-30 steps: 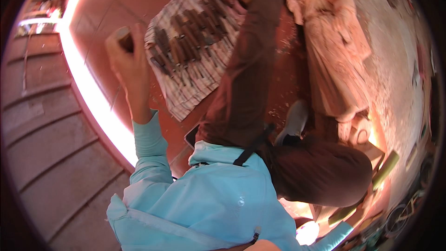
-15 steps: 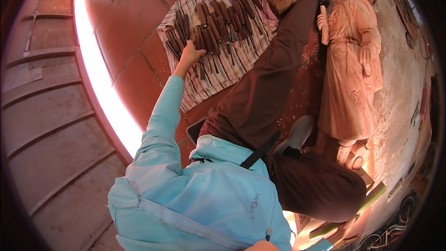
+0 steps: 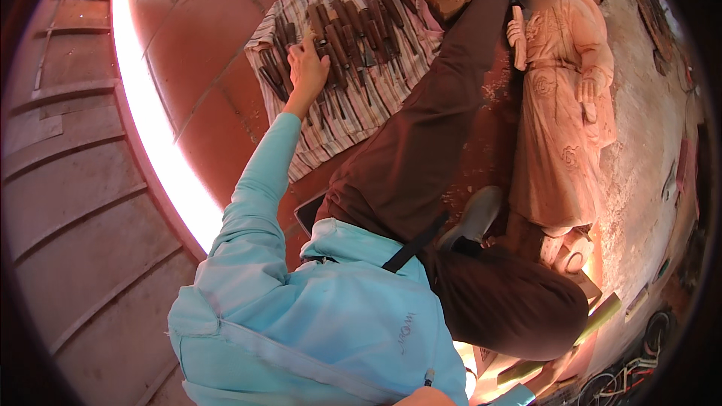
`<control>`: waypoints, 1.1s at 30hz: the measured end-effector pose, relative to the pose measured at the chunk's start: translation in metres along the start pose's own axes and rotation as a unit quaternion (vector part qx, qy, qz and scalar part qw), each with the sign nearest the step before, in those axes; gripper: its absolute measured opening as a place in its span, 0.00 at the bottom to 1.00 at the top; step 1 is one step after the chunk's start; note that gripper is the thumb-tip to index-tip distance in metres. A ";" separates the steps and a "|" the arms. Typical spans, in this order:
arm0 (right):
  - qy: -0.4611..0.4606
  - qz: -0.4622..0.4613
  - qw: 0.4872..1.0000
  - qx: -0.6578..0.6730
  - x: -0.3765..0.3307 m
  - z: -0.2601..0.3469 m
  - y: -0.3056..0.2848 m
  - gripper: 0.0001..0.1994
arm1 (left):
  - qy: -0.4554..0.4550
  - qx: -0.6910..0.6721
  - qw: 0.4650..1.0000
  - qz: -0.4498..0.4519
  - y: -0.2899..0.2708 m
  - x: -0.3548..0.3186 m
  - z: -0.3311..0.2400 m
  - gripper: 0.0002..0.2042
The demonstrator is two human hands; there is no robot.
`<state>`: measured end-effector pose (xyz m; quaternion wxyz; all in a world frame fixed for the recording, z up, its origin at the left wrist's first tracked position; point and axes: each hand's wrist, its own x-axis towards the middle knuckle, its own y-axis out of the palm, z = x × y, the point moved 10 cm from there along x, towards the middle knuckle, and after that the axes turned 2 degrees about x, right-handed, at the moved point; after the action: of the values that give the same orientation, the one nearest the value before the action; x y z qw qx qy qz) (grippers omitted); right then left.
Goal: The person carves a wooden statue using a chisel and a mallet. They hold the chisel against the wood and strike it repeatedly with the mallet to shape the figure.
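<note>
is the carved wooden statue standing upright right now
No, the wooden statue lies flat on the floor beside the person's outstretched leg.

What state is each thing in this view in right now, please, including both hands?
Left hand: stretched out, fingers resting on the carving tools.
Right hand: not in view.
Carving tools: laid out in rows on the cloth.
Striped cloth: spread flat on the tiled floor.
Wooden statue: lying on its back on the floor.
Dark tablet: flat on the floor, partly hidden.

left arm stretched forward, left hand (image 3: 307,69) palm down, fingers loosely spread.
</note>
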<state>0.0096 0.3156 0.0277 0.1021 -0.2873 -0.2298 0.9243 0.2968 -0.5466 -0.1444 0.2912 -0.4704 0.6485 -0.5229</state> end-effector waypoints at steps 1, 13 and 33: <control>0.001 0.003 1.000 0.006 -0.001 -0.002 -0.001 0.24 | 0.031 -0.045 0.997 0.048 0.007 0.003 -0.019 0.21; -0.061 0.003 0.998 0.028 -0.034 0.033 0.027 0.09 | 0.031 0.102 0.951 0.289 0.124 0.038 -0.084 0.11; -0.067 0.035 0.997 0.002 -0.034 0.042 0.034 0.10 | -0.141 -0.530 0.767 0.332 0.081 0.034 -0.088 0.09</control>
<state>0.0115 0.2598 0.0582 0.0547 -0.2322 -0.2239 0.9450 0.1823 -0.5409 -0.1923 0.2388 -0.3740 0.8899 0.1055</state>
